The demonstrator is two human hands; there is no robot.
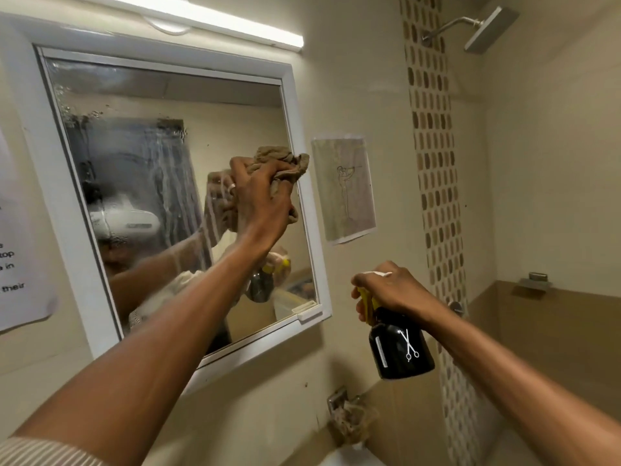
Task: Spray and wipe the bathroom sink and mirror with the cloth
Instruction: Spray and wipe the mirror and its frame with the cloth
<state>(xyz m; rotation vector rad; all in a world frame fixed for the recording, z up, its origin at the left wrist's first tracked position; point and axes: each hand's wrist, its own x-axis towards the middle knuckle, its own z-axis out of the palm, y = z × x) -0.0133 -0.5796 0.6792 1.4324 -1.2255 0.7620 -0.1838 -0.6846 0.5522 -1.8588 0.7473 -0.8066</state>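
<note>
Bunched tight in the left hand's [258, 193] grip is the tan cloth [279, 163], fingers curled round the wad and pressing it against the glass of the mirror [141, 156] near its right edge, about mid-height. The right hand [389, 290] has its grip closed round the neck and yellow trigger of the black spray bottle [400, 348], held off the wall below and to the right of the mirror's white frame [302, 203], nozzle towards the glass.

Judging by the wet streaks and droplets across the upper and left glass, the mirror wipe is under way, with much of the pane not yet cleared. The next move likely calls for sweeping the cloth leftward and upward through the streaked area with steady pressure, keeping the bottle clear.

Left arm reaches up and forward, almost straight, wrist bent slightly back. Right arm extends forward at a lower level, the bottle hanging near upright. Only a white sliver at the bottom edge may be the sink; I cannot tell.
</note>
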